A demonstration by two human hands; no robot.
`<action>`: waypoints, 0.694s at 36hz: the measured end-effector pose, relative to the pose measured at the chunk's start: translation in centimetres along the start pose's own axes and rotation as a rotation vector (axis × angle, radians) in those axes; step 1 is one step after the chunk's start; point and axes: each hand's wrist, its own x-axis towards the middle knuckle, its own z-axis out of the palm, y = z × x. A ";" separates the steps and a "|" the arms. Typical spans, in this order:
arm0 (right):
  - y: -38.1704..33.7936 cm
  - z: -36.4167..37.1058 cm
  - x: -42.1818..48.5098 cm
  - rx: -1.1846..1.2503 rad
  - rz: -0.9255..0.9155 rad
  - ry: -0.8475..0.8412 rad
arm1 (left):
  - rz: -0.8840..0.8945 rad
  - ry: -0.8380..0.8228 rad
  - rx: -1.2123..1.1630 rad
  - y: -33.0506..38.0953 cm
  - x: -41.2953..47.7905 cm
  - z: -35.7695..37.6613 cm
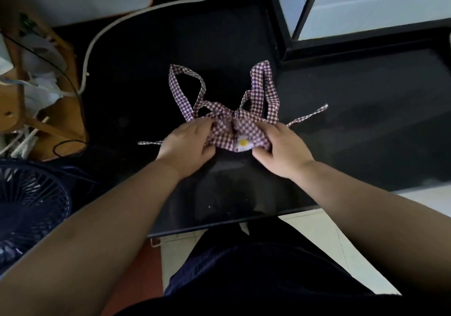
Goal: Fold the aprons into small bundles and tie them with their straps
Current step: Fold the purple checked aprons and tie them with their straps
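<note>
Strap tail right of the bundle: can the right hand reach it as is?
Probably yes. The strap tail lies on the dark table just beyond the right hand, with nothing over it. That hand grips the gingham bundle, though, so it must let go first.

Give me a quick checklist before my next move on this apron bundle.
1. Apron bundle folded small on the table: ok.
2. Left hand grips its left side: ok.
3. Right hand grips its right side: ok.
4. Strap ends free, one out each side: ok.
5. Knot tight: cannot tell.
6. Strap loops tidied: not ok, they sprawl behind the bundle.
</note>
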 end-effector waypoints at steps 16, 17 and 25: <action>-2.1 -1.0 0.8 0.677 0.331 -0.116 | -0.620 -0.014 -0.824 2.6 -1.0 -1.9; -2.1 -1.0 0.7 0.698 0.346 -0.098 | -0.620 -0.016 -0.798 2.9 -1.1 -1.9; -5.4 -0.8 0.1 0.424 0.122 -0.090 | -0.802 0.188 -0.608 5.3 -0.2 -1.5</action>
